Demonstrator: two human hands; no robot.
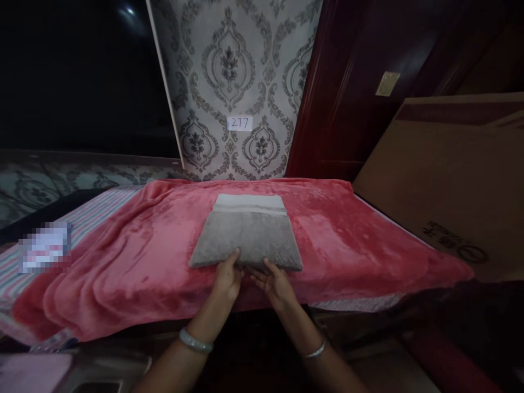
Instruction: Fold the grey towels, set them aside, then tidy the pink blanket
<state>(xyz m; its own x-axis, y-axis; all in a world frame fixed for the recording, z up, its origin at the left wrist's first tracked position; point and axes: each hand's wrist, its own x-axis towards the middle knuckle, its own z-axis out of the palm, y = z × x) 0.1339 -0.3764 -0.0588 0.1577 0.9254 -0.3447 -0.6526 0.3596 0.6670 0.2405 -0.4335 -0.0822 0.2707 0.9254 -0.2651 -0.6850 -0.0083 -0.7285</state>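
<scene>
A folded grey towel (248,234) with a pale band across its far end lies flat on a pink plush blanket (151,234). At its near edge, left of the middle, my left hand (229,277) grips it with the thumb on top and the fingers hidden underneath. My right hand (279,283) pinches the same edge a little to the right, its thumb on top and its fingertips partly showing below the edge. The two hands are close together at the front of the towel.
Behind the blanket is patterned wallpaper with a paper label (239,123) reading 277. A large dark screen (82,82) stands at the left, a big cardboard box (446,180) at the right. Striped cloth (102,204) shows beside the blanket, near a pixelated patch.
</scene>
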